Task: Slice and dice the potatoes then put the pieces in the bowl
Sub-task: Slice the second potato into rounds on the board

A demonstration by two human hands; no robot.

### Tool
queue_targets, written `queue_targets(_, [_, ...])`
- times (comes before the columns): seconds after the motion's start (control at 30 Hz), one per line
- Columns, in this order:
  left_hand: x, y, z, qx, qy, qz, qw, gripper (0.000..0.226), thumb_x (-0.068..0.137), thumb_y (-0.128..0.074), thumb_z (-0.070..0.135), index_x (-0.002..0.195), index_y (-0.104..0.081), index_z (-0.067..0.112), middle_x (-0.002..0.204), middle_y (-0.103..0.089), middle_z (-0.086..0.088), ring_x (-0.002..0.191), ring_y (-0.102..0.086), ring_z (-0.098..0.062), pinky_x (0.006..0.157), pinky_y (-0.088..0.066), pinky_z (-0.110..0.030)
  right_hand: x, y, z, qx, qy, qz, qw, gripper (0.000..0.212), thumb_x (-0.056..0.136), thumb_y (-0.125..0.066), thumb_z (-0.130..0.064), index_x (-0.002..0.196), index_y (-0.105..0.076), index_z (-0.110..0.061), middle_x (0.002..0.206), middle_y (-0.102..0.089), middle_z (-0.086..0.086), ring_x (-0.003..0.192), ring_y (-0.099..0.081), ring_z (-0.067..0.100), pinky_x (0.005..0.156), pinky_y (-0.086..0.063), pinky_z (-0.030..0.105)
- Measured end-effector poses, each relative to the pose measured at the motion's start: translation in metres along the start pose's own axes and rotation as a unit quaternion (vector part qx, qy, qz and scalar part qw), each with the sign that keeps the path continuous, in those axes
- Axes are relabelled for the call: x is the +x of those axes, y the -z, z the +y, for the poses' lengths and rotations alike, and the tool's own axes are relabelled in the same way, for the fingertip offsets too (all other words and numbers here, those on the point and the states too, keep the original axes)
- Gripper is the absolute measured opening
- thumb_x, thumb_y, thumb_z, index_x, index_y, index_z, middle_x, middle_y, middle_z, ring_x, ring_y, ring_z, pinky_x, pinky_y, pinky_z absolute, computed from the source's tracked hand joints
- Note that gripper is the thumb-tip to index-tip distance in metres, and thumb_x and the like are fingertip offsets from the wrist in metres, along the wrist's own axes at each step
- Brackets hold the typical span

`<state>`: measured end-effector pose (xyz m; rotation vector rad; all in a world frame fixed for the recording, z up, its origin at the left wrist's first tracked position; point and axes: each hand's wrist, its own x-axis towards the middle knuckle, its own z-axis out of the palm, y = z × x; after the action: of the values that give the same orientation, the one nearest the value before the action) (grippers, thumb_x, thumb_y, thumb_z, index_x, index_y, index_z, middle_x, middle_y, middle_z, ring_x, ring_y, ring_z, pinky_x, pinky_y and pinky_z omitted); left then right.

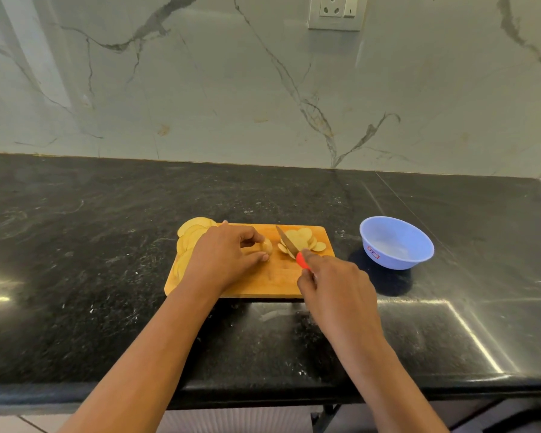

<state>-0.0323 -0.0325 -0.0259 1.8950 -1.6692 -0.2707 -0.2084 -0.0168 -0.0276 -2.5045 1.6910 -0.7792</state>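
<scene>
A wooden cutting board (263,284) lies on the black counter. My left hand (224,256) pinches a small remaining piece of potato (267,246) on the board between thumb and fingers. My right hand (333,284) grips the red handle of a knife (289,243), whose blade points away to the left, just right of the potato piece. A pile of thin round slices (303,239) lies at the board's far right behind the blade. More slices (189,237) spread over the board's left end, partly hidden by my left hand. A light blue bowl (397,242) stands right of the board and holds nothing visible.
The black stone counter (107,245) extends to both sides, with its front edge near my forearms. A marble wall rises behind, with a socket plate (336,10) at the top.
</scene>
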Motion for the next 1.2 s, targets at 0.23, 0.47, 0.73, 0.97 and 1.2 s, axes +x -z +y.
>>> queue_targets(0.23, [0.000, 0.001, 0.000, -0.001, -0.006, 0.009, 1.000, 0.031, 0.083, -0.071, 0.037, 0.112, -0.069, 0.026, 0.110, -0.070, 0.008, 0.101, -0.063, -0.005, 0.111, -0.009, -0.020, -0.005, 0.002, -0.007, 0.073, 0.005, 0.011, 0.997, 0.041, 0.097, -0.042, -0.033, 0.138, -0.045, -0.034, 0.096, -0.068, -0.010, 0.071, -0.045, 0.006, 0.058, -0.029, 0.017])
queue_targets(0.47, [0.001, 0.000, -0.002, 0.008, -0.010, 0.011, 1.000, 0.034, 0.084, -0.069, 0.038, 0.116, -0.068, 0.026, 0.113, -0.069, 0.008, 0.104, -0.062, -0.006, 0.113, -0.009, -0.022, -0.004, -0.001, -0.011, 0.070, 0.009, -0.003, 0.998, 0.042, 0.098, -0.042, -0.034, 0.140, -0.043, -0.033, 0.099, -0.068, -0.010, 0.071, -0.047, 0.004, 0.063, -0.034, 0.016])
queue_targets(0.73, [0.004, -0.002, -0.002, 0.006, -0.013, 0.017, 1.000, 0.035, 0.083, -0.070, 0.036, 0.116, -0.068, 0.025, 0.112, -0.069, 0.007, 0.102, -0.063, -0.006, 0.114, -0.006, -0.024, -0.001, -0.003, -0.020, 0.019, 0.028, -0.009, 0.999, 0.044, 0.101, -0.036, -0.031, 0.145, -0.036, -0.030, 0.108, -0.064, -0.008, 0.083, -0.055, 0.008, 0.068, -0.044, 0.021])
queue_targets(0.97, [0.003, 0.000, -0.004, 0.015, -0.034, 0.029, 0.999, 0.030, 0.084, -0.070, 0.033, 0.112, -0.070, 0.023, 0.104, -0.071, 0.005, 0.091, -0.065, -0.009, 0.111, -0.002, -0.019, 0.011, -0.014, -0.030, -0.031, 0.041, -0.024, 0.998, 0.044, 0.102, -0.034, -0.027, 0.146, -0.033, -0.023, 0.110, -0.061, -0.002, 0.089, -0.057, 0.014, 0.061, -0.034, 0.024])
queue_targets(1.2, [0.003, -0.004, -0.003, 0.013, -0.037, 0.029, 0.999, 0.029, 0.083, -0.071, 0.031, 0.111, -0.070, 0.022, 0.104, -0.072, 0.005, 0.091, -0.065, -0.009, 0.116, -0.003, -0.025, 0.006, -0.016, -0.030, -0.070, 0.048, -0.060, 0.995, 0.047, 0.102, -0.035, -0.021, 0.148, -0.026, -0.019, 0.112, -0.059, 0.001, 0.084, -0.053, 0.016, 0.048, -0.026, 0.024])
